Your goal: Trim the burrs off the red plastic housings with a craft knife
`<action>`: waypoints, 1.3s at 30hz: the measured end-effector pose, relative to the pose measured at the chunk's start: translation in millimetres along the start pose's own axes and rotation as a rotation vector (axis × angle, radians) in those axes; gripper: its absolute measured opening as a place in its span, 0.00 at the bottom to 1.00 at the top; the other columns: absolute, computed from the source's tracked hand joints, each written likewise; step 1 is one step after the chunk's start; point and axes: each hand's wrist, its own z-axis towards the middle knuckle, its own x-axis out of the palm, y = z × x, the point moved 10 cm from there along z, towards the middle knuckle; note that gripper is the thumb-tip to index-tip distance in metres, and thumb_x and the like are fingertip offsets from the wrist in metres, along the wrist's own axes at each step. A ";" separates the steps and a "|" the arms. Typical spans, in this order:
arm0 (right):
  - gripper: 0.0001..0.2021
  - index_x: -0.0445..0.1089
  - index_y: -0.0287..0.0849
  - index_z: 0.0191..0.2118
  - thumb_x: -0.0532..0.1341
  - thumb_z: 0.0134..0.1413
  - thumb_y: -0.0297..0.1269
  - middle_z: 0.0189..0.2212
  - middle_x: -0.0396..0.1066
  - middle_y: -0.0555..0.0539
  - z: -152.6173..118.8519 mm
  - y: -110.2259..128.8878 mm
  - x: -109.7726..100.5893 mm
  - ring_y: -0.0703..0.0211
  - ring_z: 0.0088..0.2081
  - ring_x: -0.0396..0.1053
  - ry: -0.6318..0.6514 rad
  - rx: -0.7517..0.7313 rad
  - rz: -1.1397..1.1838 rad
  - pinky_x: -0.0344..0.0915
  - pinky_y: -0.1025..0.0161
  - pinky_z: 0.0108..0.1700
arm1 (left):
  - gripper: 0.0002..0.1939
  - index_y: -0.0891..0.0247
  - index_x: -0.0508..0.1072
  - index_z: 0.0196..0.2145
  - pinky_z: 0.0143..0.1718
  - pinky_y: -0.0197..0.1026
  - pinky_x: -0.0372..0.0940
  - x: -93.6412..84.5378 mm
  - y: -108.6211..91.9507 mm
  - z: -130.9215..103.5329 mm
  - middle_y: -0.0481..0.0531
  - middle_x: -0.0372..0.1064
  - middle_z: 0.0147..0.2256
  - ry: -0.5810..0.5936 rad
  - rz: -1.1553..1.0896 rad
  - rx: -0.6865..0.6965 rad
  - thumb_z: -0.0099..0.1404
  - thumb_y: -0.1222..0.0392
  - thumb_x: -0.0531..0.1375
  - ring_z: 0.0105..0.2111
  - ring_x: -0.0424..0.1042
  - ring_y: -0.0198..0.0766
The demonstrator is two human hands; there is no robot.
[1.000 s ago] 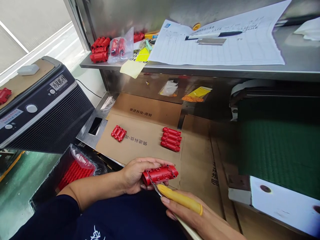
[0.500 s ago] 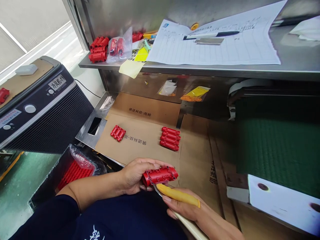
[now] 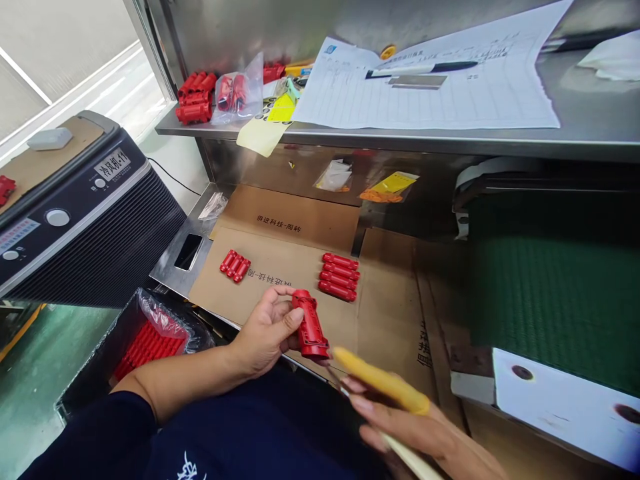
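A red cylindrical plastic part (image 3: 311,327) is gripped by my left hand (image 3: 273,330), thumb on its side, its lower end tilted toward my right. My right hand (image 3: 400,413) is closed around a pale-handled tool (image 3: 407,457) with a thin metal tip near the part's lower end; exact contact is blurred. A yellow cover sits on a finger of that hand. Beyond my hands, several red parts lie in a row (image 3: 339,277) on the cardboard (image 3: 295,307), and a smaller group (image 3: 235,265) lies to the left.
A black-lined bin (image 3: 75,387) holds red parts at lower left. A phone (image 3: 189,252) lies by the cardboard. The steel shelf (image 3: 380,138) carries papers, a pen and red parts. A green conveyor belt (image 3: 555,287) stands right, a cooler (image 3: 120,220) left.
My left hand has raised the red part and turned it from nearly level to steeply slanted. My right hand and the tool have shifted right and slightly down.
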 end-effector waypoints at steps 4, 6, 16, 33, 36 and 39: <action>0.08 0.73 0.41 0.48 0.62 0.66 0.31 0.42 0.78 0.45 -3.8 4.4 -13.1 0.67 0.44 0.78 -0.207 0.030 -0.266 0.68 0.76 0.57 | 0.28 0.57 0.61 0.44 0.34 0.36 0.73 0.6 -25.4 -7.8 0.45 0.66 0.38 -0.016 0.053 0.248 0.58 0.50 0.73 0.32 0.70 0.30; 0.09 0.73 0.38 0.49 0.62 0.64 0.27 0.41 0.79 0.44 -3.7 9.1 -10.3 0.65 0.43 0.78 -0.177 0.010 -0.342 0.70 0.72 0.56 | 0.26 0.58 0.60 0.42 0.35 0.35 0.73 4.2 -30.9 -11.5 0.45 0.65 0.37 -0.005 0.106 0.317 0.60 0.50 0.73 0.33 0.70 0.29; 0.10 0.72 0.32 0.49 0.61 0.64 0.23 0.42 0.79 0.41 6.5 16.7 -5.5 0.63 0.43 0.77 -0.087 -0.090 -0.425 0.72 0.71 0.54 | 0.20 0.60 0.61 0.40 0.38 0.33 0.71 15.0 -36.3 -19.5 0.46 0.65 0.37 0.048 0.212 0.401 0.64 0.55 0.70 0.35 0.68 0.29; 0.16 0.69 0.46 0.54 0.62 0.62 0.28 0.41 0.81 0.49 -9.5 -0.4 -7.8 0.55 0.43 0.81 -0.109 0.091 -0.391 0.77 0.62 0.52 | 0.25 0.59 0.62 0.39 0.38 0.38 0.70 7.5 -28.9 -14.9 0.48 0.66 0.36 -0.011 0.223 0.305 0.59 0.46 0.72 0.34 0.68 0.33; 0.17 0.70 0.46 0.54 0.63 0.61 0.28 0.42 0.81 0.49 -10.7 1.8 -6.5 0.54 0.41 0.81 -0.106 0.059 -0.390 0.78 0.62 0.49 | 0.24 0.59 0.62 0.40 0.38 0.38 0.71 6.1 -27.3 -14.4 0.48 0.66 0.36 -0.002 0.189 0.307 0.60 0.48 0.72 0.34 0.68 0.32; 0.14 0.71 0.47 0.53 0.61 0.63 0.28 0.42 0.81 0.49 -12.7 -3.3 -9.7 0.54 0.42 0.81 -0.147 0.144 -0.358 0.78 0.61 0.49 | 0.23 0.60 0.62 0.41 0.38 0.37 0.71 4.4 -27.2 -14.4 0.48 0.66 0.37 0.007 0.163 0.319 0.61 0.50 0.72 0.35 0.68 0.32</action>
